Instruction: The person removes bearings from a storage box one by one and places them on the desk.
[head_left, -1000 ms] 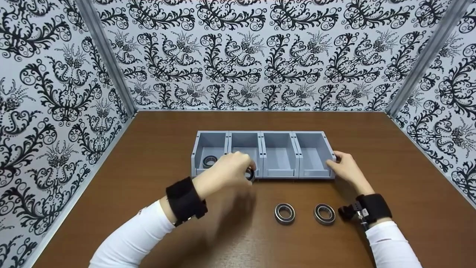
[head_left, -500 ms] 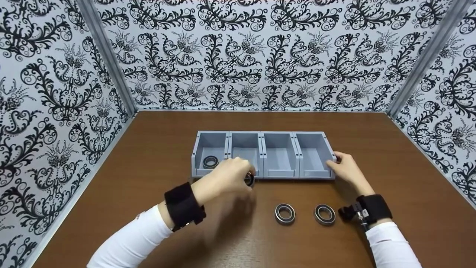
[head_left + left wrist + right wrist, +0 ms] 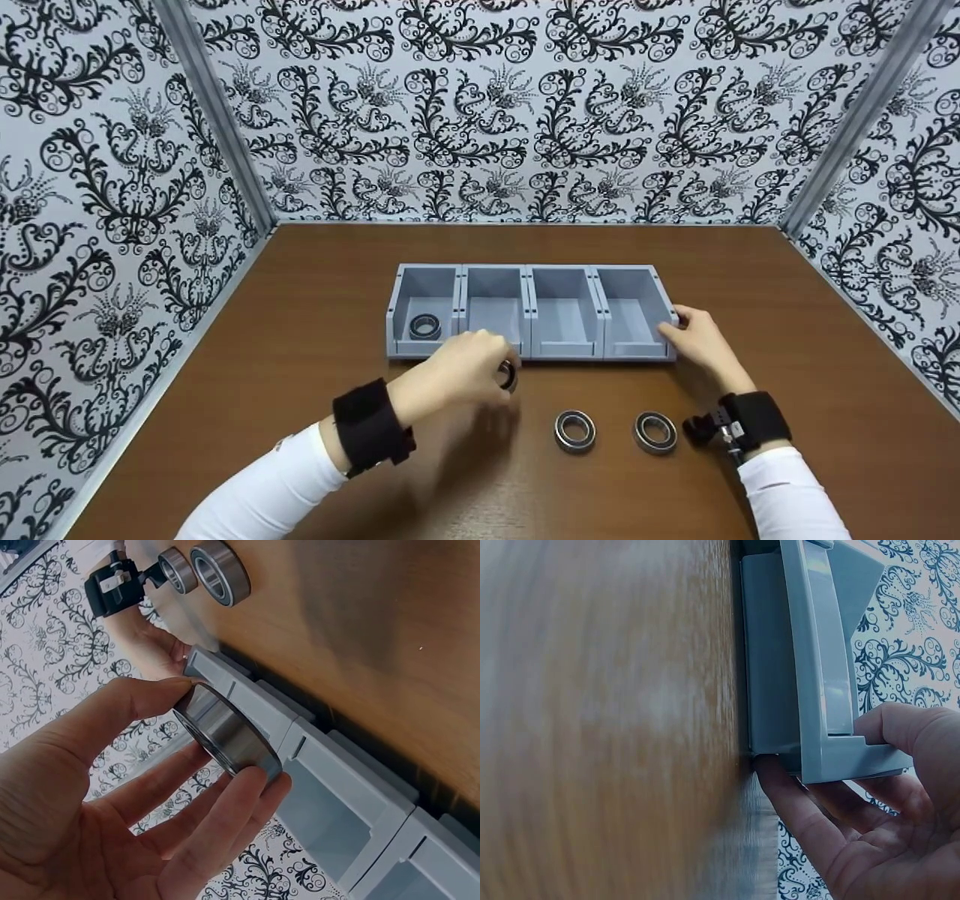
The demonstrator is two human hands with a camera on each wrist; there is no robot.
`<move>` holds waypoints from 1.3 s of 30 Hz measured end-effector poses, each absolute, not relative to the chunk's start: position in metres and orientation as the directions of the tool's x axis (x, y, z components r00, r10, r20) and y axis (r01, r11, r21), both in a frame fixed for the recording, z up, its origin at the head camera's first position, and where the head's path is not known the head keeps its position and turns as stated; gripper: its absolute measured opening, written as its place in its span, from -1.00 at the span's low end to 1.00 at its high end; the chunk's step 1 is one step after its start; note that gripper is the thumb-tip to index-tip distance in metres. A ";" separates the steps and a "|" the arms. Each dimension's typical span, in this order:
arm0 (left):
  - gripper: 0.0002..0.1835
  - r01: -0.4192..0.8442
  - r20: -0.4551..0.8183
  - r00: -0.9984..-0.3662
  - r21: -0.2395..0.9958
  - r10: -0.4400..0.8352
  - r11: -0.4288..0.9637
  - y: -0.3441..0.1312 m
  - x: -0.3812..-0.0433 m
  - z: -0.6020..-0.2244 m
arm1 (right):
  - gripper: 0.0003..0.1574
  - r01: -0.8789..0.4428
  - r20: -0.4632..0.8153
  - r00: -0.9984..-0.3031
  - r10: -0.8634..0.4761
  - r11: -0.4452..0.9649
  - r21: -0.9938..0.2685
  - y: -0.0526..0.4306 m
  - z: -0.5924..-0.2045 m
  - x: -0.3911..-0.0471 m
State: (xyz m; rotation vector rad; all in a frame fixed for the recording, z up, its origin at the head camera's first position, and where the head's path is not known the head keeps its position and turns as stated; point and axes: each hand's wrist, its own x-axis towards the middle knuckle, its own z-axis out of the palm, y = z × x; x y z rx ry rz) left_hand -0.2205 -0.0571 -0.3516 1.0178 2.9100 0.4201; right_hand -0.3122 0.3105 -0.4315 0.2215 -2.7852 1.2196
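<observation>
My left hand (image 3: pixel 469 367) pinches a ball bearing (image 3: pixel 229 731) between thumb and fingertips, just in front of the second bin from the left. In the left wrist view the bearing's shiny outer ring is tilted, with the grey bins behind it. My right hand (image 3: pixel 701 341) grips the right side wall of the rightmost bin (image 3: pixel 814 667), thumb inside and fingers outside. Another bearing (image 3: pixel 425 326) lies in the leftmost bin. Two more, a left bearing (image 3: pixel 574 431) and a right bearing (image 3: pixel 655 433), lie flat on the table in front of the bins.
The grey row of joined bins (image 3: pixel 566 349) stands on a brown wooden table (image 3: pixel 337 262). Patterned wall panels (image 3: pixel 480 112) enclose the table at the back and both sides. A black wrist camera (image 3: pixel 701 429) sits close beside the right bearing.
My left hand, holding its bearing, has drawn slightly back toward me from the second bin's front edge. The right hand stays on the rightmost bin.
</observation>
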 end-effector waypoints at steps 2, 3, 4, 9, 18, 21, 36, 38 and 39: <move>-0.74 0.606 0.058 -0.787 0.262 0.615 0.751 -0.057 -0.220 -0.354 | -0.48 -0.171 0.146 -0.985 -0.095 0.677 -0.716 0.311 -0.431 -0.312; -0.74 0.605 0.056 -0.787 0.260 0.614 0.752 -0.057 -0.220 -0.355 | -0.48 -0.171 0.147 -0.985 -0.093 0.678 -0.715 0.311 -0.431 -0.313; -0.74 0.606 0.056 -0.787 0.255 0.614 0.754 -0.057 -0.220 -0.356 | -0.48 -0.172 0.148 -0.985 -0.093 0.677 -0.715 0.311 -0.431 -0.313; -0.74 0.611 0.048 -0.783 0.245 0.620 0.753 -0.056 -0.218 -0.360 | -0.49 -0.179 0.156 -0.983 -0.095 0.677 -0.714 0.312 -0.432 -0.313; -0.71 0.616 0.050 -0.783 0.203 0.620 0.761 -0.053 -0.216 -0.369 | -0.52 -0.194 0.173 -0.980 -0.101 0.688 -0.699 0.312 -0.432 -0.315; -0.71 0.615 0.051 -0.784 0.193 0.619 0.764 -0.053 -0.215 -0.372 | -0.52 -0.195 0.176 -0.979 -0.099 0.690 -0.697 0.311 -0.431 -0.315; -0.72 0.604 0.015 -0.790 0.185 0.613 0.775 -0.052 -0.208 -0.384 | -0.51 -0.171 0.146 -0.985 -0.095 0.672 -0.721 0.311 -0.431 -0.313; -0.72 0.604 0.017 -0.790 0.192 0.613 0.773 -0.053 -0.207 -0.385 | -0.51 -0.174 0.146 -0.984 -0.098 0.671 -0.721 0.311 -0.431 -0.313; -0.71 0.606 0.018 -0.788 0.198 0.615 0.771 -0.053 -0.207 -0.386 | -0.51 -0.176 0.147 -0.984 -0.100 0.669 -0.722 0.311 -0.432 -0.313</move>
